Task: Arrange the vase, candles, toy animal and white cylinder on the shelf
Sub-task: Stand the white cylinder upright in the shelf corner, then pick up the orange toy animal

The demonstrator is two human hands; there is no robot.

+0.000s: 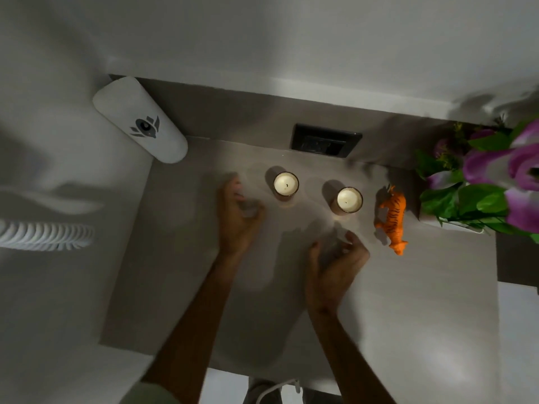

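Head view: both hands empty over shelf (180, 258), left hand (237, 212) loosely curled with fingers apart just left of left candle (286, 184), right hand (335, 263) half-spread and blurred in front of right candle (349, 200). Noted toy tiger (392, 218) beside right candle, vase of purple flowers (478, 182) at right end, white cylinder (140, 119) in back-left corner. Judged spaced as a row, probably for display.
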